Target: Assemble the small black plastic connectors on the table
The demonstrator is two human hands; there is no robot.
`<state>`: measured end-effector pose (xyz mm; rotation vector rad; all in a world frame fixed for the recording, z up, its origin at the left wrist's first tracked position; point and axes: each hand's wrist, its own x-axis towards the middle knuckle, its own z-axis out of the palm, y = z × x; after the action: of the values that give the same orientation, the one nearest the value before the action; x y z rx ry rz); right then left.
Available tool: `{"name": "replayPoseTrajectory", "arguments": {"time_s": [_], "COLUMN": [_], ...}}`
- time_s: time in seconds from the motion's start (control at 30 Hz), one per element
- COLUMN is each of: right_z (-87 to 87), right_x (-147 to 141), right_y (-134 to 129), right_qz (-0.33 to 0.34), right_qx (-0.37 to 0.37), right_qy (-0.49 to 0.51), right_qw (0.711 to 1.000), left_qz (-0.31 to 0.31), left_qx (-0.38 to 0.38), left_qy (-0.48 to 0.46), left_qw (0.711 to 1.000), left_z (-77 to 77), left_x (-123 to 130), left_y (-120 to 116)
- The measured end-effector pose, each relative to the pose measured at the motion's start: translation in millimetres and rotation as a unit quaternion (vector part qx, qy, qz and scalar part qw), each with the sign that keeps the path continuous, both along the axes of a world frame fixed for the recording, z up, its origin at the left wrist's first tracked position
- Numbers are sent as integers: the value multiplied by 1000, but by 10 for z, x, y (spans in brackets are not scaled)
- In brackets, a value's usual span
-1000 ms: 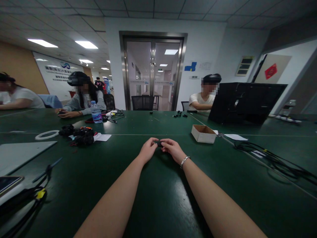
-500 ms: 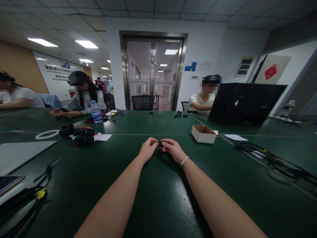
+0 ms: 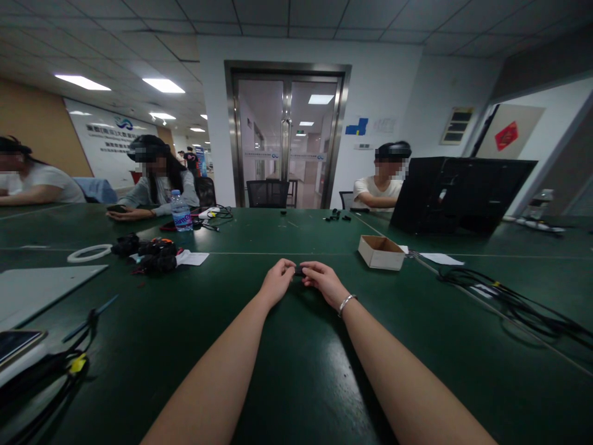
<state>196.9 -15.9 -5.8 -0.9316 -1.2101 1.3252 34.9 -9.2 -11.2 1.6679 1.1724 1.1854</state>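
A small dark object [image 3: 299, 271] sits between my two hands at the middle of the green table [image 3: 296, 346]. My left hand [image 3: 278, 282] pinches its left end with thumb and fingers. From the right, my right hand [image 3: 323, 282] has its fingertips closed on the other end; a silver bracelet [image 3: 346, 304] is on that wrist. What the object is cannot be made out. Right of my hands stands an open cardboard box [image 3: 380, 253].
Black gear [image 3: 157, 254], a white ring [image 3: 89, 253] and a bottle [image 3: 181, 213] stand left. Cables [image 3: 504, 300] and a monitor [image 3: 458, 194] are right. Small black pieces [image 3: 334, 216] lie beyond. People sit across the table.
My hands stay nearly still around the dark object. The seated person at the left has shifted their hands slightly to the right.
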Motion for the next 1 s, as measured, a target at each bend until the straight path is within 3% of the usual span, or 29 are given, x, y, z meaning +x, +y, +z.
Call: {"name": "replayPoseTrajectory", "arguments": {"time_s": [0.4,1.0], "right_z": [4,5], "right_x": [0,-1], "right_y": [-11,-14], "right_qz": [14,7], "right_qx": [10,12], "right_qy": [4,1], "right_qw": [1000,1000], "left_qz": [-15,-28], "left_qx": [-33,-25], "left_qy": [-14,-14], "left_qw": [999,999], "left_z": [22,16], "left_x": [13,13], "left_y": [-14,-10]}}
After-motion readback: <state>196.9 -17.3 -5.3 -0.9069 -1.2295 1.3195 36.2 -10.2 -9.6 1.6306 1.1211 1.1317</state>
